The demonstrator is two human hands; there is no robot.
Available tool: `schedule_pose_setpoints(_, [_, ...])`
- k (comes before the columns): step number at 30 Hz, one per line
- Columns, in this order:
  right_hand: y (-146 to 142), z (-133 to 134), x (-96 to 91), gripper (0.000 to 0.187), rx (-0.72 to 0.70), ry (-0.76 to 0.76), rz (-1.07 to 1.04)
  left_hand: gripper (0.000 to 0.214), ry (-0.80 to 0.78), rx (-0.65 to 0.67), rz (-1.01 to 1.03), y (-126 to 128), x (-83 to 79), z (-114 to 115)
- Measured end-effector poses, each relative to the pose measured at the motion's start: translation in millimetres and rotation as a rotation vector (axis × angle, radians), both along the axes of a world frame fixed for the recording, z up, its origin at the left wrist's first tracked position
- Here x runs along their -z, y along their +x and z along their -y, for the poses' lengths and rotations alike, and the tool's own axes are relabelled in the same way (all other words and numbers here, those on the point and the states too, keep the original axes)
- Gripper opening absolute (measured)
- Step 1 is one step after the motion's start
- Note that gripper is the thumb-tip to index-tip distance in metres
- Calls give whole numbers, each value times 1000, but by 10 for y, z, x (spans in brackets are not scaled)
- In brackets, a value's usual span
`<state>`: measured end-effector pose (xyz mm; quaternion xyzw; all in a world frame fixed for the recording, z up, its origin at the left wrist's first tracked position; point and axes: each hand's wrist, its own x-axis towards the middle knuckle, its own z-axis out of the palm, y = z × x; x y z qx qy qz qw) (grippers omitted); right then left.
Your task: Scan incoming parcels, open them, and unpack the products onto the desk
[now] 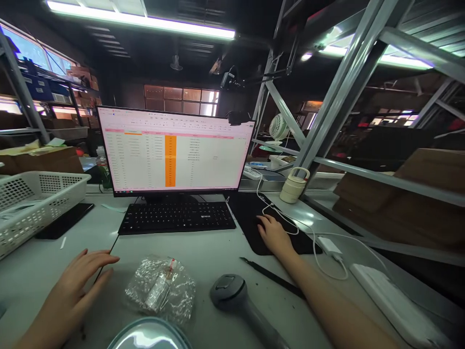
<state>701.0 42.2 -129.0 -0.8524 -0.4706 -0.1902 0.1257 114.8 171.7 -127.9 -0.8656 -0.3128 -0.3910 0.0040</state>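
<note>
My left hand [78,278] is at the left of the desk, fingers apart and holding nothing. To its right lies a crinkled clear plastic bag [162,288] with a small silvery packed item inside and a red mark near its top. My right hand [276,235] rests on the black mouse pad [250,223], its fingers curved down; whatever is under the palm is hidden. Between my arms lies a dark grey handheld barcode scanner [228,291]. A slim black tool with a pointed tip [272,278] lies beside my right forearm, partly covered by it.
A lit monitor [203,165] showing a spreadsheet stands behind a black keyboard [178,216]. A white perforated basket [47,186] is at the left. At the right are a cream lidded cup [292,186], white cables, a white power strip [395,305] and metal framing. A round glassy rim [148,334] shows at front.
</note>
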Motion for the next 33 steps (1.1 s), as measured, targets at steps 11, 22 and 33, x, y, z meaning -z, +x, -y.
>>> schedule_pose_setpoints(11, [-2, -4, -8, 40, 2, 3, -30, 30, -157, -42, 62, 73, -37, 133])
schedule_pose_setpoints(22, [-5, 1, -9, 40, -6, 11, -28, 31, -192, -39, 79, 96, -56, 164])
schedule_pose_setpoints(33, [-1, -1, 4, 40, -1, 7, -9, 28, -46, -28, -27, -72, 144, -72])
